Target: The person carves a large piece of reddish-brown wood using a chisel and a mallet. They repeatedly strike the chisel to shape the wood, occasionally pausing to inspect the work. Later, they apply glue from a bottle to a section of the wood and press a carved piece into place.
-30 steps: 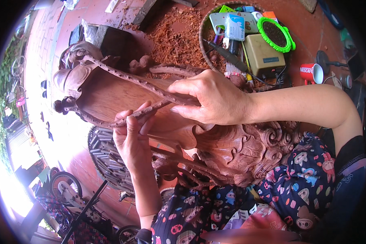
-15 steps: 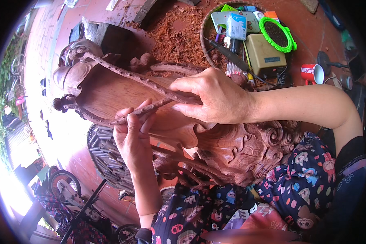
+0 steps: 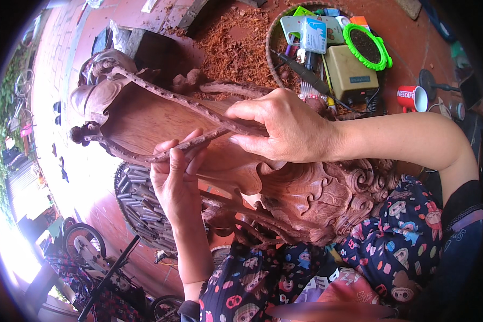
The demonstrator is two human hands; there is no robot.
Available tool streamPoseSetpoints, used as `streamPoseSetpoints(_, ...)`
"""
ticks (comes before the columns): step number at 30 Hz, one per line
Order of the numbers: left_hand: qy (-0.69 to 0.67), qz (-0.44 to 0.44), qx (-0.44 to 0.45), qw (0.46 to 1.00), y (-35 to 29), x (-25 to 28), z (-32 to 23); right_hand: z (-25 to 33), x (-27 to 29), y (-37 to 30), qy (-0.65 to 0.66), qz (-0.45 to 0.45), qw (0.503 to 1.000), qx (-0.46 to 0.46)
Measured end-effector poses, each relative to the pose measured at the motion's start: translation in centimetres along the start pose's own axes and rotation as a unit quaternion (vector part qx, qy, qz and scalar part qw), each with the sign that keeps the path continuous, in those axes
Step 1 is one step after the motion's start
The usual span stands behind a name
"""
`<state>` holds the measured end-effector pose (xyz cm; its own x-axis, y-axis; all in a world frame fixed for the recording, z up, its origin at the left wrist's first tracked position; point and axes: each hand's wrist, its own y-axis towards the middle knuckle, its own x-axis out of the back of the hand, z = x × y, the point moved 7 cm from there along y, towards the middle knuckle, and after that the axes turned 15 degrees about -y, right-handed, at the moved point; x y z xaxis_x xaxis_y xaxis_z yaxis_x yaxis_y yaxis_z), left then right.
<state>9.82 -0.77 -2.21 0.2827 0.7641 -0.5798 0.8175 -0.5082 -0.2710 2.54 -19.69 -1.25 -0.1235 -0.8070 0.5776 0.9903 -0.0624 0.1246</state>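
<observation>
A large reddish-brown wood carving (image 3: 306, 185) lies across my lap, with curling, wave-like relief at its near end and a smooth, hollowed panel (image 3: 150, 121) toward the far left. Two knobbly carved branches frame that panel and meet under my right hand (image 3: 284, 126). My right thumb and index finger close round the branches at this junction; whether anything thin is tucked in the palm is hidden. Further left, my left hand (image 3: 177, 172) pinches the nearer carved branch (image 3: 201, 140), thumb on the near side and fingers curled beyond it.
Past the carving, a round basket (image 3: 269, 48) holds a beige control box (image 3: 351, 72), a pen-shaped tool (image 3: 303, 71) and a green-rimmed dish (image 3: 366, 45). A red mug (image 3: 411, 98) lies at right. Wood shavings (image 3: 228, 51) cover the floor; a tray of chisels (image 3: 139, 188) sits left.
My right hand has shifted very slightly to the right along the branch junction. My left hand keeps the same hold, and the carving stays almost in place.
</observation>
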Motion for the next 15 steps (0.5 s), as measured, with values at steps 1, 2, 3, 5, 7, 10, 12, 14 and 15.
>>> streamPoseSetpoints(1, -0.001, -0.001, 0.001, 1.0, 0.04, 0.15, 0.08, 0.0, 0.01, -0.02, -0.002, 0.0, 1.0, 0.001)
streamPoseSetpoints(2, 0.0, -0.002, 0.001, 1.0, 0.04, 0.21, 0.07, 0.05, 0.06, -0.02, -0.003, 0.0, 1.0, 0.003)
streamPoseSetpoints(3, 0.002, -0.002, 0.001, 1.0, 0.05, 0.25, 0.04, 0.08, 0.09, 0.0, -0.002, -0.001, 1.0, 0.004)
streamPoseSetpoints(5, 0.006, -0.003, 0.002, 1.0, 0.05, 0.31, 0.02, 0.1, 0.07, 0.04, -0.001, -0.002, 1.0, 0.007)
streamPoseSetpoints(7, 0.004, -0.004, -0.004, 1.0, -0.01, 0.07, -0.04, 0.07, 0.01, 0.07, -0.005, -0.002, 1.0, 0.006)
streamPoseSetpoints(10, 0.001, 0.0, -0.006, 1.0, 0.01, 0.12, -0.08, 0.06, -0.01, 0.07, -0.007, -0.003, 1.0, 0.007)
streamPoseSetpoints(12, 0.002, -0.001, -0.005, 1.0, -0.03, 0.13, -0.14, 0.11, 0.03, 0.06, -0.003, -0.004, 1.0, 0.008)
streamPoseSetpoints(14, 0.003, -0.005, -0.002, 1.0, -0.05, 0.12, -0.11, 0.16, 0.08, 0.04, 0.0, -0.005, 1.0, 0.007)
streamPoseSetpoints(15, 0.003, -0.003, -0.002, 1.0, -0.03, 0.13, -0.1, 0.15, 0.02, 0.05, 0.001, -0.003, 1.0, 0.006)
